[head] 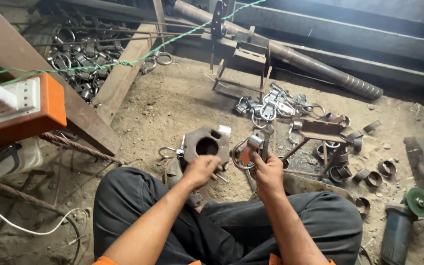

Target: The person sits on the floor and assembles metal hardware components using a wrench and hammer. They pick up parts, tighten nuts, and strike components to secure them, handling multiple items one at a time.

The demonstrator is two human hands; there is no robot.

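I sit on a dirt floor with my knees apart. My right hand (267,169) grips a bent metal clamp ring (245,151) together with a thin upright tool, held just above my right knee. My left hand (201,169) is closed over the near edge of a heavy rusty metal block with a round hole (207,144) and seems to hold a short metal pin (223,177). The block rests on the ground between my legs. A small wire ring (167,152) lies just left of the block.
A heap of shiny clamp pieces (276,104) lies ahead, with rusty ring halves (364,172) scattered to the right. A small metal stand (244,54) and a long steel bar (320,66) are farther back. An angle grinder (403,221) sits at right, an orange box (23,115) at left.
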